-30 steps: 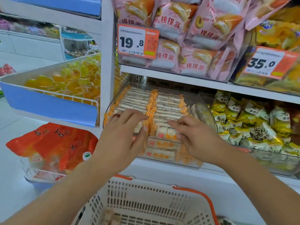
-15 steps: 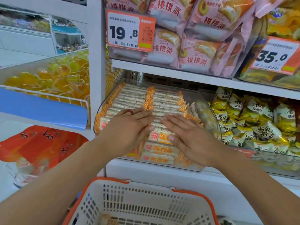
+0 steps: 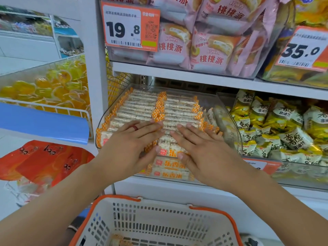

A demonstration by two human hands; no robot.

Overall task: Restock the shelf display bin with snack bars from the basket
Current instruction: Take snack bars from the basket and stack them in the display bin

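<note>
A clear plastic display bin [image 3: 230, 119] on the middle shelf holds two rows of white snack bars [image 3: 142, 107] with orange checked ends. My left hand [image 3: 129, 144], a red ring on one finger, lies flat with fingers spread on the bars of the left row. My right hand [image 3: 204, 150] lies flat on the right row, fingers spread, thumb at the front bars. Neither hand grips anything. Below, the white basket [image 3: 159, 219] with an orange rim sits near me, with a snack bar [image 3: 119, 241] at its bottom edge.
Pink cake packs [image 3: 209, 38] fill the upper shelf behind a 19.8 price tag [image 3: 131, 27]. Yellow and white snack packs [image 3: 276, 128] fill the bin to the right. Left of the white post [image 3: 95, 68] are a bin of yellow jelly cups [image 3: 53, 89] and orange bags [image 3: 44, 162].
Both hands went from curled over the front bars to lying flat and slid a little deeper over the rows. The view moved closer and downward.
</note>
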